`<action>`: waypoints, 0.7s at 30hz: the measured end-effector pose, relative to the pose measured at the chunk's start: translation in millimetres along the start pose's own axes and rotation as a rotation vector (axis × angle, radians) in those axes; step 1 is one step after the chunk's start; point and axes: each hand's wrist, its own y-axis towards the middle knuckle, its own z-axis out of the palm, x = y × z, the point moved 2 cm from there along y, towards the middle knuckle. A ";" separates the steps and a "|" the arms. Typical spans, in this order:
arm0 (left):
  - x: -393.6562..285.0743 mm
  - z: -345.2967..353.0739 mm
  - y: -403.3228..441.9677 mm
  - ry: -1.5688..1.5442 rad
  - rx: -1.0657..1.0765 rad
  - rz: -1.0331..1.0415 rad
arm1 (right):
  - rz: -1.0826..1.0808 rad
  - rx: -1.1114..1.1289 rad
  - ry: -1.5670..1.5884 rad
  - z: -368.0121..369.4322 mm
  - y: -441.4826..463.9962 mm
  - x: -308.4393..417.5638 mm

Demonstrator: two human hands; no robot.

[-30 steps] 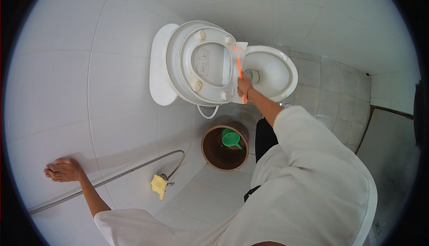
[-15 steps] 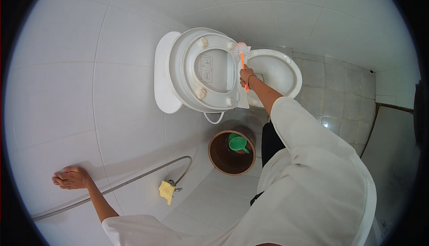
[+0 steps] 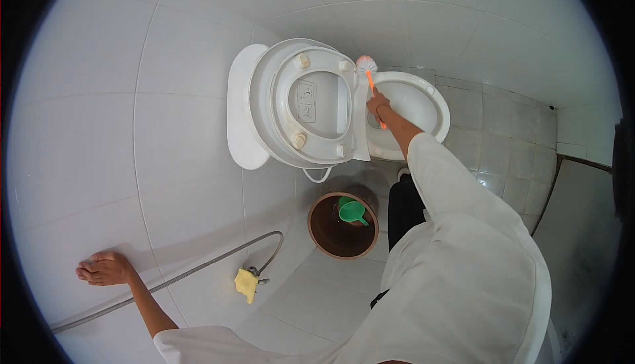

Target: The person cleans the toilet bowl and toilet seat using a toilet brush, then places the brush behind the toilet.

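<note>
My right hand (image 3: pixel 379 104) is closed round the orange handle of a toilet brush (image 3: pixel 366 66). The brush's white and orange bristle head is at the far rim of the white toilet bowl (image 3: pixel 439 109), near the hinge end. Beside it the toilet seat (image 3: pixel 281 103) stands raised, with its lid behind. Off to the left, my left hand (image 3: pixel 106 269) lies against the tiled wall with its fingers stretched out, holding nothing. A metal shower hose (image 3: pixel 218 256) runs along the wall near my left wrist.
Below the toilet stands a brown bucket (image 3: pixel 322 248) with a green dipper (image 3: pixel 351 211) inside. A yellow cloth (image 3: pixel 246 286) hangs on the wall tap (image 3: pixel 262 280). White tiled walls enclose the toilet, and a grey door (image 3: pixel 579 232) is at the right.
My right hand has moved slightly right with the brush. The brush has tilted, its head shifting a little up and right. My left hand stays at the wall.
</note>
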 end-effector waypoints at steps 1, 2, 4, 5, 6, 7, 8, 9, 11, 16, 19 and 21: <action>-0.9 0.3 0.0 0.007 0.004 -0.004 | 0.003 0.011 0.002 -1.6 4.9 6.3; -0.7 0.0 -0.7 0.017 0.011 -0.010 | 0.003 0.023 0.000 -1.8 6.5 9.5; -0.4 1.1 -0.9 0.011 -0.004 -0.009 | -0.065 -0.013 -0.081 16.7 1.7 -11.6; 0.3 2.1 -1.2 0.005 -0.013 -0.008 | -0.098 -0.033 -0.119 27.3 -3.0 -28.2; 3.2 4.3 -2.0 -0.001 -0.018 -0.005 | -0.111 -0.034 -0.135 36.3 -12.2 -46.9; 6.5 7.4 -2.6 -0.008 -0.025 -0.003 | -0.125 -0.038 -0.150 43.2 -23.3 -64.2; 6.9 9.0 -3.1 -0.015 -0.034 -0.004 | -0.141 -0.043 -0.164 44.6 -26.1 -72.3; 5.3 7.3 -3.4 -0.022 -0.028 -0.008 | -0.128 -0.047 -0.179 41.3 -23.1 -74.6; 2.3 4.5 -0.9 -0.035 -0.023 -0.010 | -0.104 -0.052 -0.201 38.7 -13.6 -75.2; 4.0 7.3 -2.4 -0.001 0.029 -0.024 | -0.049 -0.002 -0.080 -1.8 -13.2 -5.3; 4.4 6.2 -3.7 -0.005 0.037 -0.035 | -0.108 -0.012 -0.132 13.5 -14.4 -24.6; 2.3 6.1 -1.4 -0.025 0.015 -0.026 | -0.269 -0.077 -0.267 57.8 -6.2 -80.9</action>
